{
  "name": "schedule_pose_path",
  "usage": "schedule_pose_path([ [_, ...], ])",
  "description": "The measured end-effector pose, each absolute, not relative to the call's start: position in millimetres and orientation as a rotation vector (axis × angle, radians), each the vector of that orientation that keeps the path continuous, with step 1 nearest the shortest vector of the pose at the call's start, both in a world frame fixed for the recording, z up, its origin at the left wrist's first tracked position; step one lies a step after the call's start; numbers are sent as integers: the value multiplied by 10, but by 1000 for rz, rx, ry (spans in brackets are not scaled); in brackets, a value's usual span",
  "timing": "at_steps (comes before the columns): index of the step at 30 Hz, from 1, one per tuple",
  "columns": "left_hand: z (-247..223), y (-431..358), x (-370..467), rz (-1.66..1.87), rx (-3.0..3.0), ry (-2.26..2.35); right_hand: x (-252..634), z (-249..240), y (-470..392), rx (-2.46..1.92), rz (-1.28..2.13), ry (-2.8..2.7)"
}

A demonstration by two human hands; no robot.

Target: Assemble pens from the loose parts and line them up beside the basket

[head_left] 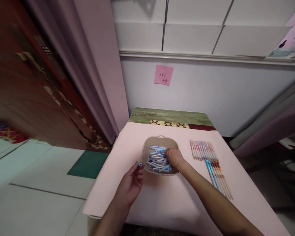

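Note:
A beige basket (147,147) on the pink-covered table holds several blue and white pen parts (158,159). My left hand (134,182) is just left of the basket, its fingertips closed on a small blue pen cap (140,164). Over the basket's right side, my right hand (174,158) reaches in with its fingers bent down among the parts; what they hold, if anything, is hidden. To the right lies a row of pens with reddish and pale barrels (203,150). Below that row are blue pens (213,177) and orange-brown pens (222,180), side by side.
The table (118,164) stands against a white wall bearing a pink note (163,75). Purple curtains (95,65) and a reddish-brown door (39,88) are at the left. A green mat (83,164) lies on the tiled floor.

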State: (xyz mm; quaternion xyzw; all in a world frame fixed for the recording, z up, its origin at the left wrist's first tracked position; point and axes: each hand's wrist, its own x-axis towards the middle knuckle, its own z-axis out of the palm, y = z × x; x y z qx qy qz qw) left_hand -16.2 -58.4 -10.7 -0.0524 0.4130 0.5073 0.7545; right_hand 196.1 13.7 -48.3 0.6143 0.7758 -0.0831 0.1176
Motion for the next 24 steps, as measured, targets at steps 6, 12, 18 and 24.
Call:
schedule_pose_path([
  [6,-116,-566,-173,1100,-129,887,1951,-380,212,1841,-257,2358],
  [12,-114,-570,-170,1110,-117,878,1786,-459,268,1789,-348,2401],
  [18,-139,-562,-226,1109,-129,878,1840,-501,208,1771,-395,2414],
  [24,-130,-542,-172,1091,-124,873,1936,-457,231,1807,-442,2382],
])
